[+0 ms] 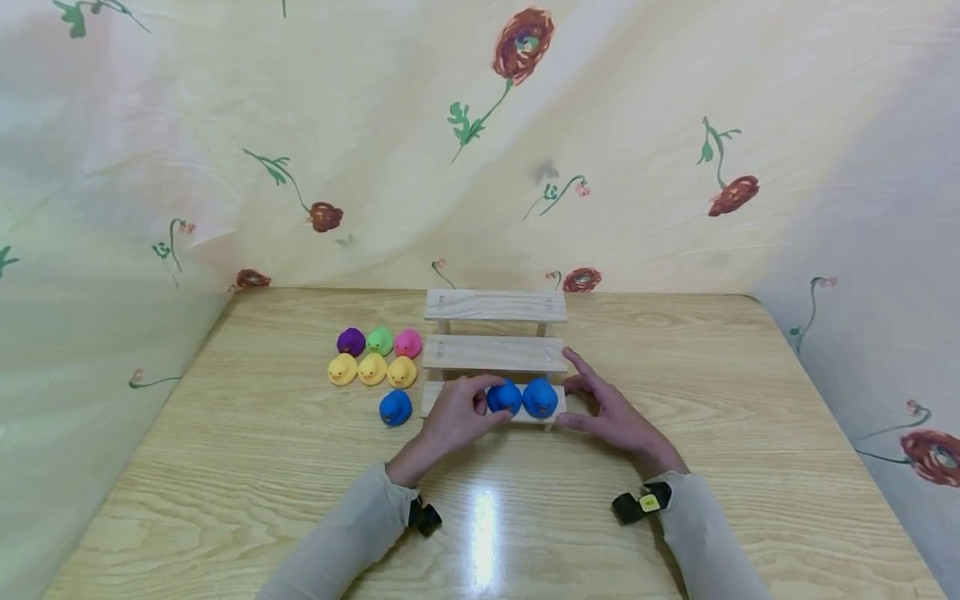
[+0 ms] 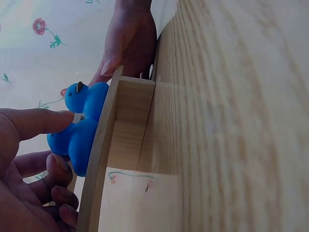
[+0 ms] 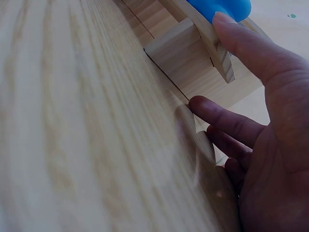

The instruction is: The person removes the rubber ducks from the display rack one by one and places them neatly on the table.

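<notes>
In the head view my left hand (image 1: pixel 457 414) pinches a blue rubber duck (image 1: pixel 505 398) between thumb and fingers. The duck sits on the lowest step of a three-step wooden stand (image 1: pixel 491 356). Right beside it on the same step is another blue duck (image 1: pixel 540 398), near the right end. My right hand (image 1: pixel 613 422) is at that end of the stand, fingers spread. In the right wrist view its thumb (image 3: pixel 241 41) lies at the step's edge by a blue duck (image 3: pixel 227 7); the other fingers are low beside the stand's leg.
Left of the stand, a third blue duck (image 1: pixel 395 407) is on the wooden table (image 1: pixel 262 433). Behind it are several yellow ducks (image 1: pixel 372 368) in a row, then a purple duck (image 1: pixel 351 342), a green duck (image 1: pixel 380 340) and a pink duck (image 1: pixel 408 342). Floral cloth (image 1: pixel 390 167) hangs behind.
</notes>
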`<state>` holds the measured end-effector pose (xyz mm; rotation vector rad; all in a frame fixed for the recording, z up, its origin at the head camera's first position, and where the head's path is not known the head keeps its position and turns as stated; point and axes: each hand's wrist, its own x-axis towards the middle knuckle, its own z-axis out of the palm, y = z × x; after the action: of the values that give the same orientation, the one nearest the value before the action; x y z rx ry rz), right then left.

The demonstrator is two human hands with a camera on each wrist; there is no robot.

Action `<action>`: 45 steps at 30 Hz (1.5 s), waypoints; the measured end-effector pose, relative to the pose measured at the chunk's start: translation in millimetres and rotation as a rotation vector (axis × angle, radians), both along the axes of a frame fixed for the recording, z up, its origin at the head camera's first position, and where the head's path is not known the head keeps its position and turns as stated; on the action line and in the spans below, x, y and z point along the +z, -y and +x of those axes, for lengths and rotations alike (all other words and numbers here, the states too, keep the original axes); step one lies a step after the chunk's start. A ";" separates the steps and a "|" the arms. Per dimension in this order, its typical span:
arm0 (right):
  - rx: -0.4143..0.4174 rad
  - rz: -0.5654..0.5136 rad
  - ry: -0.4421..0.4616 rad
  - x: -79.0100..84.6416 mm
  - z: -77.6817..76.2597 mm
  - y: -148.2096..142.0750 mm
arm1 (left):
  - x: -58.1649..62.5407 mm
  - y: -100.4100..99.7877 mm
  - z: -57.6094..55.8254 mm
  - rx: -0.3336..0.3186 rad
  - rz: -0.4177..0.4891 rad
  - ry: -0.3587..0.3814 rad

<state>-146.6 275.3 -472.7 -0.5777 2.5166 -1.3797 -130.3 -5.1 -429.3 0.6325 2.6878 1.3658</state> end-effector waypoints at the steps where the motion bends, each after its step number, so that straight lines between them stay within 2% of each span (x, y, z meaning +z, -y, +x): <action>1: -0.001 0.003 0.001 -0.1 0.0 0.1 | -0.4 0.0 -0.1 0.000 -0.001 -0.002; 15: 0.002 0.006 0.000 -1.3 -0.8 -0.7 | 1.3 2.1 0.2 -0.016 0.019 -0.023; 26: 0.002 -0.018 0.003 -1.1 -0.1 -0.6 | 15.7 10.7 6.9 -0.043 0.047 -0.020; 34: 0.009 0.007 -0.028 -0.7 0.7 0.0 | 31.1 38.4 10.9 -0.016 0.078 -0.012; 45: 0.010 0.004 -0.026 1.2 2.6 0.8 | 36.3 91.9 14.4 0.056 0.081 -0.040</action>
<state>-144.0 274.4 -471.4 -0.6105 2.5327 -1.3719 -115.9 -96.9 -393.0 0.6021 2.7133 1.4979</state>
